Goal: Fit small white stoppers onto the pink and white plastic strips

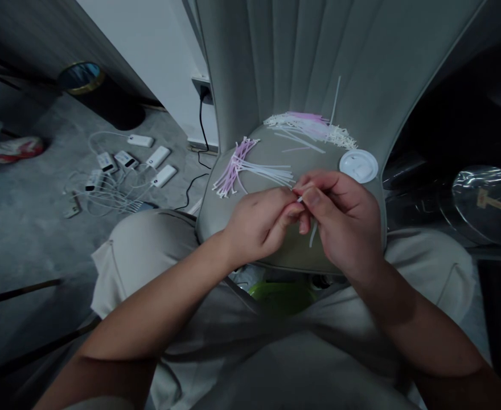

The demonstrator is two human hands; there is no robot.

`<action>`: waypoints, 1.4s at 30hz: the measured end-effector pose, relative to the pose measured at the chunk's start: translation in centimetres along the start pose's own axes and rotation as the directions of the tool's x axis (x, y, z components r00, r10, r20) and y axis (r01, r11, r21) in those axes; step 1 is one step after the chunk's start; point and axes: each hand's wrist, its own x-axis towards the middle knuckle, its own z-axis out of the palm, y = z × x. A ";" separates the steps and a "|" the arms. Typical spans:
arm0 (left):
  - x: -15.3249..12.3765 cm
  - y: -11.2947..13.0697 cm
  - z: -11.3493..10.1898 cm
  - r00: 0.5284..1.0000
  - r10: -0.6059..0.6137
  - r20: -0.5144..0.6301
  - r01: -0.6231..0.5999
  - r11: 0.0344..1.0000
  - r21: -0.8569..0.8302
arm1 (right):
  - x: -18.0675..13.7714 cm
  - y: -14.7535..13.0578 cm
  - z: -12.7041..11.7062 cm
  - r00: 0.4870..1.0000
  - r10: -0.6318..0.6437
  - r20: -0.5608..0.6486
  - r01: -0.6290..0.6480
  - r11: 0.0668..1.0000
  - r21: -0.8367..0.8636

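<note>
Both my hands meet over the front of a grey chair seat (pixel 276 250). My left hand (pixel 259 225) and my right hand (pixel 344 219) pinch one thin white cable tie (pixel 312 234) between thumb and fingers; its tail hangs below my right thumb. A bundle of pink and white ties (pixel 242 168) lies fanned out on the seat just beyond my left hand. A bigger heap of white and pink ties (pixel 310 128) rests against the chair's back.
A white round lid (pixel 358 165) sits on the seat right of the heap. Power banks with tangled cables (pixel 122 171) lie on the grey carpet at left. A black round bin (pixel 105 97) stands farther back. Something green (pixel 280 293) shows between my knees.
</note>
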 end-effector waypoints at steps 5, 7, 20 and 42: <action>0.1 -0.1 -0.1 0.999 0.037 -0.001 -0.037 0.999 0.013 | 0.0 -0.1 -0.1 1.000 -0.013 0.012 0.013 0.999 -0.031; 0.2 -0.1 -0.1 0.999 0.044 -0.014 -0.044 0.999 0.030 | 0.0 -0.2 -0.1 1.000 -0.023 0.003 0.023 0.998 -0.052; 0.3 0.4 -1.3 0.992 0.014 0.127 -0.040 0.978 0.203 | 0.6 -0.7 -1.3 0.987 -0.134 0.085 0.144 0.981 -0.126; 0.4 0.6 -0.9 0.993 -0.112 -0.021 0.114 0.970 0.212 | 1.9 -1.1 -2.4 0.976 -0.121 -0.183 0.080 0.973 -0.217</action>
